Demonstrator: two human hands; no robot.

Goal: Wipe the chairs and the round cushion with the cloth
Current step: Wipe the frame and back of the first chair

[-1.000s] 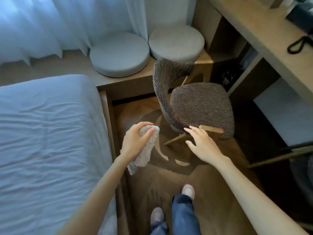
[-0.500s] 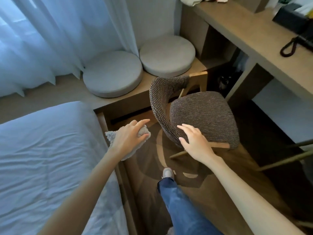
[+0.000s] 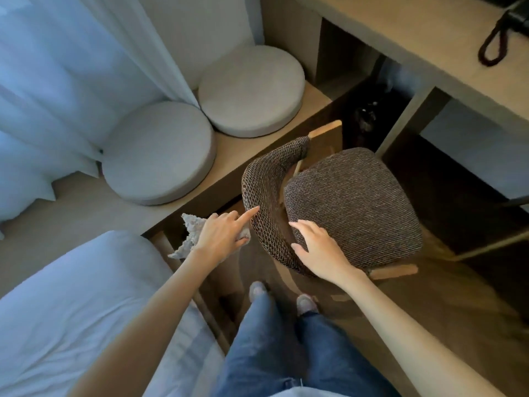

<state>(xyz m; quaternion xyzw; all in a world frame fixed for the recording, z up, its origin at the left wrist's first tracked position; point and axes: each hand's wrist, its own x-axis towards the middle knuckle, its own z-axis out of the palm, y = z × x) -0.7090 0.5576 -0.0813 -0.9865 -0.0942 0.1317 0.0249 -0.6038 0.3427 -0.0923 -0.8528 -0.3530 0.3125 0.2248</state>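
One cloth [image 3: 191,234] gripped in left hand [image 3: 221,239], index touching chair [image 3: 352,207].

A low wooden ledge [image 3: 229,153] runs from 9 to 1 o'clock. On it sit two round grey pads close side by side: a cushion [image 3: 157,151] at 10 o'clock and a second cushion [image 3: 252,90] at 12. On the dark floor [image 3: 429,296] stand a woven brown chair [image 3: 352,204] at centre and two shoes [image 3: 257,290] at 6. A desk [image 3: 415,47] at 1 o'clock holds a black cord [image 3: 501,24]. A bed [image 3: 71,310] fills 8 o'clock.
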